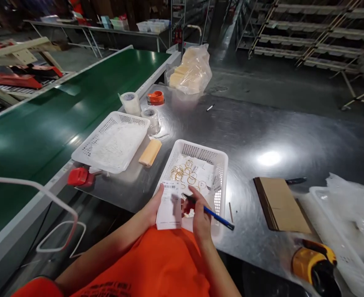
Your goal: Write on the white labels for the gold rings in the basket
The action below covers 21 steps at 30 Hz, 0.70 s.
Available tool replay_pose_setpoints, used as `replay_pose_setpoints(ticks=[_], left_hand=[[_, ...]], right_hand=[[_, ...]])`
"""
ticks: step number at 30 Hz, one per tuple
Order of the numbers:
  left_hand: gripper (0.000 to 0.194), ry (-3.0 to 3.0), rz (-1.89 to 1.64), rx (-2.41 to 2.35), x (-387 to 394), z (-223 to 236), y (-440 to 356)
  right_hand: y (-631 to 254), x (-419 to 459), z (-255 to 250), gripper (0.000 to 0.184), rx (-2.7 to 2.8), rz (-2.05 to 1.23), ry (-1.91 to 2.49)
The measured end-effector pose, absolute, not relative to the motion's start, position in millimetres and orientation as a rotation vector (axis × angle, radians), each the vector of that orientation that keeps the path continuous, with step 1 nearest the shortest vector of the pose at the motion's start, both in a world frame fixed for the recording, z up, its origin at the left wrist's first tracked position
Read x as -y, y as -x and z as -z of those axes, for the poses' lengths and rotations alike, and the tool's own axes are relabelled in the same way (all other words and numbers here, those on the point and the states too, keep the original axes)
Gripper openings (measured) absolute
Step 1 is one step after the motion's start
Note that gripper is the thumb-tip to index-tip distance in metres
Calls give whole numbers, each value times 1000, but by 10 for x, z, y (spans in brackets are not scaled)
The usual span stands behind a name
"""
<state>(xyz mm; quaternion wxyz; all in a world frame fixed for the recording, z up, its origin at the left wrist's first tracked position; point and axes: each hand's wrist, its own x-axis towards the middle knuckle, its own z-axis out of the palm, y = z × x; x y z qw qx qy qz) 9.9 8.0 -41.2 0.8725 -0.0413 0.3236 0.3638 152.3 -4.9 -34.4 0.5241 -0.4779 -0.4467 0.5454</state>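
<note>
Now, left fingers (160, 191) on a white printed slip (169, 209), right fingers (198, 195) around a blue pen (219, 218).

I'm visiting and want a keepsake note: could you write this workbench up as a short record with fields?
Left hand: holds printed white paper
Right hand: holds blue pen
Front basket: gold-coloured rings, white papers
Left basket: whitish, plastic-looking material
Behind left basket: two tape rolls, orange tape dispenser
Right side of table: flat cardboard, yellow-and-black device
Left of table: green belt
</note>
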Motion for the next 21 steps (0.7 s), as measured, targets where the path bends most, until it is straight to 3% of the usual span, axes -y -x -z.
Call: replay_pose_setpoints(ticks=[6, 12, 21], left_hand=[[59, 148, -740, -779, -61, 364, -113], [61, 126, -753, -737, -25, 440, -98], [54, 139, -775, -844, -11, 432, -131]], right_hand=[[-1367, 128, 418, 33, 1227, -1101, 1247], [-1256, 177, 522, 43, 1158, -1026, 1323], [-1277, 181, 534, 41, 1303, -902, 1369]])
